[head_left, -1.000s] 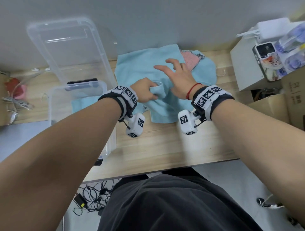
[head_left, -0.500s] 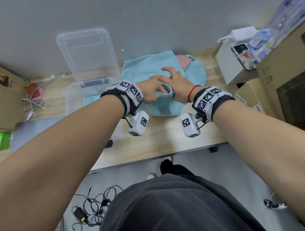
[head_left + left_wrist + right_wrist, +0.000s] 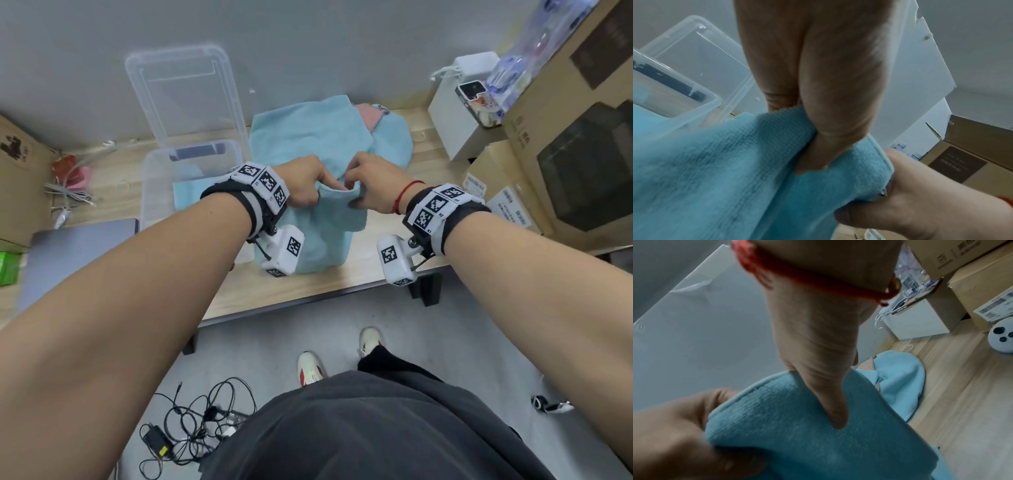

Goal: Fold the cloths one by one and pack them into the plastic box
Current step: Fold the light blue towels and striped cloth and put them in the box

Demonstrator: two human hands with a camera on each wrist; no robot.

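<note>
A light blue cloth (image 3: 322, 236) hangs lifted above the wooden table (image 3: 308, 287), held by its top edge. My left hand (image 3: 305, 181) pinches that edge (image 3: 777, 146) between thumb and fingers, and my right hand (image 3: 370, 181) grips it (image 3: 797, 418) just to the right, the two hands nearly touching. More blue cloths (image 3: 308, 137) lie spread behind, with a pink cloth (image 3: 368, 114) showing among them. The clear plastic box (image 3: 150, 178) stands to the left and holds a folded blue cloth (image 3: 188, 195). Its lid (image 3: 185, 92) leans against the wall.
Cardboard boxes (image 3: 565, 137) and a white box (image 3: 459, 113) with a phone on top crowd the table's right end. A laptop (image 3: 75, 253) and loose cables (image 3: 68, 195) lie at the left. Chargers and cables (image 3: 191, 431) lie on the floor by my feet.
My right hand, open on the spread cloths a second ago, now grips the blue cloth's edge beside my left. Both hands have lifted the cloth. The head view has risen and pulled back.
</note>
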